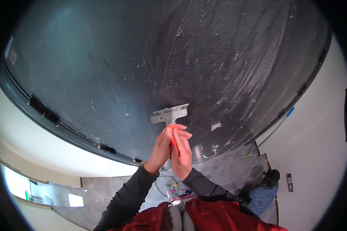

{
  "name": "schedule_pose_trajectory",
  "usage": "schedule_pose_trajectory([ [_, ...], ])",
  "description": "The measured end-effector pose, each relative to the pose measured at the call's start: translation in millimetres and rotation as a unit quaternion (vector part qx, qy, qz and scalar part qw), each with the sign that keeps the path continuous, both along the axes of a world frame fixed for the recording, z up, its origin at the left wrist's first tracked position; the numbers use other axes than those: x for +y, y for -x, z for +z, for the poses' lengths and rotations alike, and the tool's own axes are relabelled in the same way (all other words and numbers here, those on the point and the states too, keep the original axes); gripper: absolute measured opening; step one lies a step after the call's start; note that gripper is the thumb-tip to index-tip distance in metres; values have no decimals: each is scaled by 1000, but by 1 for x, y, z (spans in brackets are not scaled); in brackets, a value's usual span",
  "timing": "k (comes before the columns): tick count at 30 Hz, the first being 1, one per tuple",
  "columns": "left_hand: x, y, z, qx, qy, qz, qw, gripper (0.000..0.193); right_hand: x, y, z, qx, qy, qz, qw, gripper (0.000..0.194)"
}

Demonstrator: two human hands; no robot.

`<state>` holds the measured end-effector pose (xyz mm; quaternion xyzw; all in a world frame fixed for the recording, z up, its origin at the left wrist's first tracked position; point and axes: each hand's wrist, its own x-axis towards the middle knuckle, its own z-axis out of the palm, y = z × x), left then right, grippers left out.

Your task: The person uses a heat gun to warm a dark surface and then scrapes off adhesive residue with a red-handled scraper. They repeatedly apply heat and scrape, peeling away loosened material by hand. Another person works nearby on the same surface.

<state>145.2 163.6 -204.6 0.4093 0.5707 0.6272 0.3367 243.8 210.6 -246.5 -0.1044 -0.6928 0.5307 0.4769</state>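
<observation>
Both of my hands grip the orange-red handle of a wide metal scraper (170,115) at the lower middle of the view. My left hand (159,148) is around the handle's left side, and my right hand (181,153) is around its right side, with some fingertips past the handle. The scraper's blade lies at a dark door panel (118,69) that fills the upper view; the blade bears pale residue. Streaks and scattered pale flecks mark the panel. A torn whitish scrap (216,126) sticks to it right of my hands. Below that is a metal lever handle (211,153).
A person in a blue top (263,196) is low by the right wall, near an exit sign (289,182). A blue-handled pole tool (271,130) leans there. Pink-edged items (180,194) and a hose or cable (159,189) lie on the grey floor (104,192) below my hands.
</observation>
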Motion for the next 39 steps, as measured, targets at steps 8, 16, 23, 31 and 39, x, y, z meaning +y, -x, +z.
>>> schedule_pose_trajectory([
  [8,20,12,12,-42,-39,-55,997,67,13,4,18,20,78,60,995,43],
  [16,32,-4,18,-129,-84,-50,987,62,22,-6,39,1,64,46,997,44],
  [23,42,-9,29,-81,-59,-16,995,66,30,-7,37,-16,57,28,998,46],
  [31,55,-23,36,-61,-83,-2,995,62,47,-23,55,-23,63,24,997,45],
  [39,105,-51,51,-187,-177,-30,966,51,97,-51,73,-49,35,26,998,43],
])
